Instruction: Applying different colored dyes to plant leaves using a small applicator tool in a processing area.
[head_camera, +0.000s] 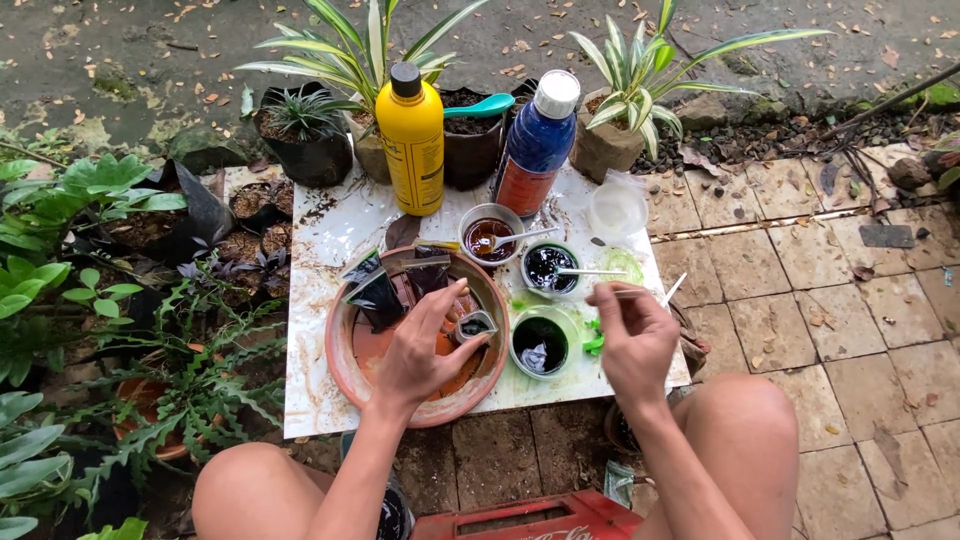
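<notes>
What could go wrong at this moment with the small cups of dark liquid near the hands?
1. The left hand steadies a tiny clear cup in the terracotta clay saucer; a slip might tip it.
2. The right hand holds a thin white stick above the green-stained cup of dark liquid; drips may fall on the white board.

Bare paving right of the board; bottles, cups crowding its back.
</notes>
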